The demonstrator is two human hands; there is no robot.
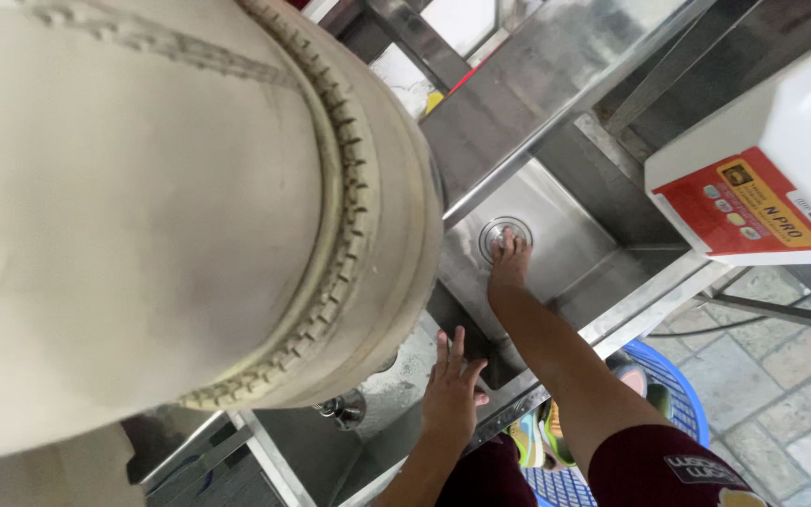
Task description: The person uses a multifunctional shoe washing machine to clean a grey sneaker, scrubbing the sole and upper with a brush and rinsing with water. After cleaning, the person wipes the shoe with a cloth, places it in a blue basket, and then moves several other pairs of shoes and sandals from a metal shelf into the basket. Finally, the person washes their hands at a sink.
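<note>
I see my right hand (pixel 509 266) reaching down into the stainless steel sink (pixel 570 230), fingertips resting on the round metal drain (pixel 502 235) in the basin floor; its grip looks loosely together over the drain rim, clamped on nothing that I can make out. My left hand (pixel 450 390) lies flat with fingers spread apart on the near edge of the sink, holding nothing. The drain sits in the middle of the basin bottom, partly hidden under my right fingers. A big pale cream cap brim (pixel 190 197) with stitched edging fills the upper left of my view and hides much of the surface. A white box with a red and yellow label (pixel 762 169) stands on the right, just beside the sink. Below my right arm I see a blue plastic basket (pixel 673 394) on the paved stone floor (pixel 790 376). A small metal tap fitting (pixel 344 409) shows under the brim, near my left hand
</note>
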